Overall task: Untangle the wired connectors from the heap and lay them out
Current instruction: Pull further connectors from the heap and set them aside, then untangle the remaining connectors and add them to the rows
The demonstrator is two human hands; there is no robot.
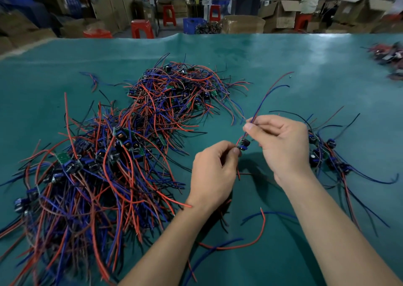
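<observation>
Loose red and blue wires point(250, 245) are lying on the green surface point(305, 63) just below the two forearms, nearest the viewer. Above them the left hand point(212, 172) is pinching a small blue-and-black connector point(243, 145) by its lower edge, fingers curled in. The right hand point(281, 143) is pinching that connector's wires point(265, 99) just above it, thumb and forefinger pressed together, with the red and blue strands rising up and away from the grip. Both hands are holding the piece clear of the surface.

To the left of the grip, well apart, the big heap point(104, 166) of tangled wires and connectors is sprawling across the surface. To the right of the grip, a small group of sorted connectors point(327, 155) is lying with its wires fanning outward.

This looks like the straightening step: one piece is already free of the heap and its wires are being drawn straight. The next move probably calls for carrying it rightward and setting it beside the sorted group, keeping its strands from crossing theirs.
</observation>
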